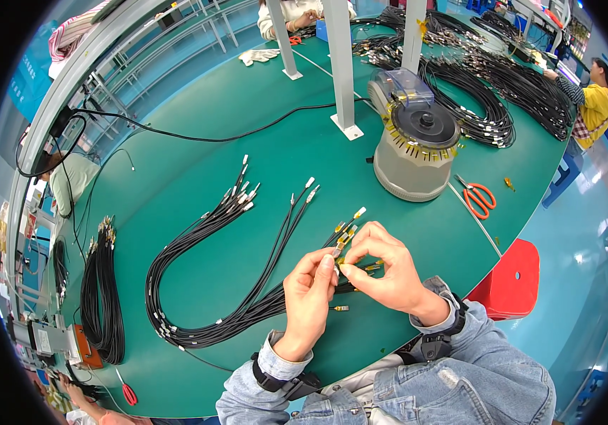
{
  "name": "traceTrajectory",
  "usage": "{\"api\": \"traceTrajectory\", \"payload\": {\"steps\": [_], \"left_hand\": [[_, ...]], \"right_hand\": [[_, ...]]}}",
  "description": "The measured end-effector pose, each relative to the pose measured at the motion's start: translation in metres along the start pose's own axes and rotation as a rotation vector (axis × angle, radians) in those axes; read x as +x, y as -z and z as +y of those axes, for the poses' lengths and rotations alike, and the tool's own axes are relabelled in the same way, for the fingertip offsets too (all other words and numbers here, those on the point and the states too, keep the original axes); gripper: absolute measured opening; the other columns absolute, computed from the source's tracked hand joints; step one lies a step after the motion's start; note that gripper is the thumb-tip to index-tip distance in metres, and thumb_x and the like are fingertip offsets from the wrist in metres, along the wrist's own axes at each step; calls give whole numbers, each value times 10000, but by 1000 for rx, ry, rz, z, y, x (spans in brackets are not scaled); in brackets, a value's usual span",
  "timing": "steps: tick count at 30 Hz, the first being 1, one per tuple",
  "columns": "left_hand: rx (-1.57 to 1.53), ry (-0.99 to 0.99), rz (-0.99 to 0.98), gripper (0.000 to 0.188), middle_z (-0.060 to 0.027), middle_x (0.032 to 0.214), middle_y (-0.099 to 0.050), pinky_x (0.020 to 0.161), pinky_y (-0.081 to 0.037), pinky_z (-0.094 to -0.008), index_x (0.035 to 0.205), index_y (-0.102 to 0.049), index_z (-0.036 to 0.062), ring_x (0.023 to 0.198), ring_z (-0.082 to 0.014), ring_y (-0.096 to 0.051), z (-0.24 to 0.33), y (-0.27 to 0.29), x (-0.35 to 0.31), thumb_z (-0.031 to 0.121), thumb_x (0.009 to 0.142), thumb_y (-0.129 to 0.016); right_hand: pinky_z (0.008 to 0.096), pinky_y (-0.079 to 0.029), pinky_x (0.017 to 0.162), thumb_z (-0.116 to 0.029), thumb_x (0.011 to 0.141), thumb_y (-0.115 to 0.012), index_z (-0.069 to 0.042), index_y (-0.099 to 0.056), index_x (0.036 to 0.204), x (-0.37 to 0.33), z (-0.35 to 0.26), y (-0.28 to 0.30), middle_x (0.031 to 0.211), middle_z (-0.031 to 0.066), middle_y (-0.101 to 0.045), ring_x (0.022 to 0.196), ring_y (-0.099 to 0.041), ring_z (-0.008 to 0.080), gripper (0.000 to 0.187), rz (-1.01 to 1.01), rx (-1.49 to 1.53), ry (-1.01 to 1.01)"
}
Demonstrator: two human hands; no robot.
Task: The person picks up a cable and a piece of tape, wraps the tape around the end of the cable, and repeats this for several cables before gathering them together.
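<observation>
My left hand (pixel 307 301) pinches the connector end of a black cable (pixel 336 252) between thumb and fingers, just above the table. My right hand (pixel 394 275) meets it there, thumb and forefinger closed on a small piece of yellow tape at the connector; the fingertips partly hide it. Around my hands lie more cable ends with yellow tape (pixel 347 231). They belong to a bundle of black cables (pixel 197 334) that curves in a U over the green table. Its other ends, with white and metal tips (pixel 236 198), point away from me.
A round tape dispenser (pixel 411 166) with yellow strips stands beyond my right hand, beside orange-handled scissors (pixel 478 200). Metal posts (pixel 341 71) rise from the green table (pixel 176 163). Another cable bundle (pixel 102 297) lies left; large cable heaps (pixel 488 92) lie far right. A red stool (pixel 513 280) stands right. Other people work around.
</observation>
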State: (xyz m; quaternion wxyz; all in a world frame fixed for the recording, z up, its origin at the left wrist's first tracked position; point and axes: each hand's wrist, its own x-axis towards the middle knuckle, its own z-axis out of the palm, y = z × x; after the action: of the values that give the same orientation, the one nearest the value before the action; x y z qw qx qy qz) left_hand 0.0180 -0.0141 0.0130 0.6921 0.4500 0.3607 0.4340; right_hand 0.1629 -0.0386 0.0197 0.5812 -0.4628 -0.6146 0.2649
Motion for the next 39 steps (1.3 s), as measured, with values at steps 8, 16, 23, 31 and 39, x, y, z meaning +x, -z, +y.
{"api": "traceTrajectory", "payload": {"steps": [8,16,23,31,39], "left_hand": [[-16,49,-5,183,19,680,-506,418,-222,-165,1034,-580,2,493,-6,-333,2,-3,-1,124,923,-501],[-7,48,-4,176,22,676,-510,430,-240,-160,1015,-598,7,505,-6,-357,3,-4,-1,130,914,-523],[12,35,22,165,21,662,-513,436,-255,-160,985,-606,13,505,-6,-372,0,-4,0,147,904,-552],[3,33,31,143,17,654,-522,433,-254,-159,930,-591,22,502,-4,-374,0,-3,-1,160,902,-561],[-70,47,29,121,20,648,-523,417,-244,-153,902,-574,39,493,1,-373,3,-3,-2,160,900,-564]], "right_hand": [[289,-418,691,-5,712,-652,-15,-586,735,1,5,2,760,55,-546,755,-520,166,71,-29,-40,-17],[290,-429,673,19,700,-648,-9,-585,733,1,4,2,757,61,-568,738,-536,166,76,-21,-59,-24],[290,-428,665,16,697,-649,-9,-584,730,1,3,2,758,66,-570,735,-538,165,77,-11,-63,-37],[281,-422,659,-6,709,-650,-3,-584,729,0,3,3,753,63,-565,733,-533,153,69,-16,-69,-55],[250,-408,658,-37,768,-644,14,-585,751,-4,3,2,789,50,-548,736,-511,108,79,-34,182,-256]]}}
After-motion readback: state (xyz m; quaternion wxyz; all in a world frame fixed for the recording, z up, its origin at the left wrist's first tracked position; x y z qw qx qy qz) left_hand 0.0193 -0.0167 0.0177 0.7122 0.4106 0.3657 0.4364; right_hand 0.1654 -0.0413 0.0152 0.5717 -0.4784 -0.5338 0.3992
